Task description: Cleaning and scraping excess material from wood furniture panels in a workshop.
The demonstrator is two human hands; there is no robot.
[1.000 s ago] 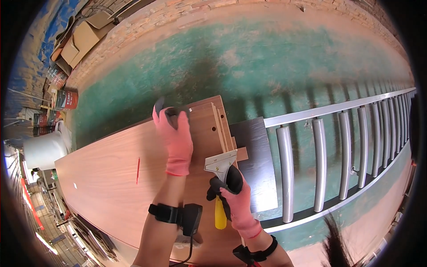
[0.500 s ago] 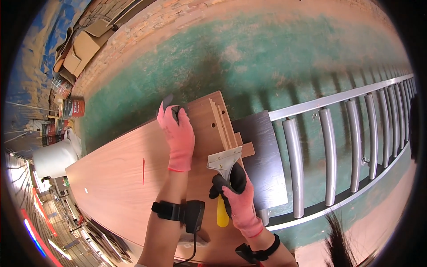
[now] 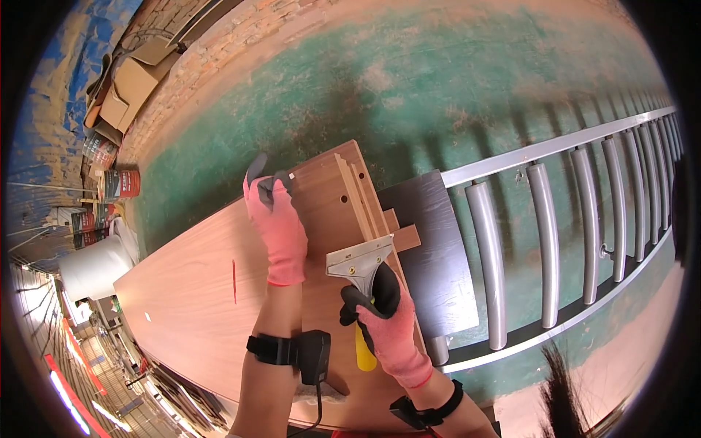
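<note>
My right hand (image 3: 391, 328), in a pink glove with dark fingers, is closed round a scraper (image 3: 361, 266). The scraper has a wide metal blade and a yellow handle, and its blade hangs over the board near the wooden strips. My left hand (image 3: 277, 230), gloved alike, is over the board's far edge with one finger stretched out and the others bent; I see nothing in it. A small white patch (image 3: 291, 175) shows beside its fingers. The wood-grain board (image 3: 197, 274) bears a red line. Narrow wooden strips (image 3: 360, 197) lie along its right end, near dark holes.
A dark sheet (image 3: 438, 270) juts out right of the board, next to a metal roller frame (image 3: 548, 248). Paint cans (image 3: 122, 184), a white bucket (image 3: 95, 266) and cardboard (image 3: 135, 91) stand at the left. Dark bristles (image 3: 561, 394) rise at lower right.
My left hand has shifted left, and the white patch beside its fingers now shows. The scraper in my right hand has moved slightly left over the board. The view has shifted a little.
</note>
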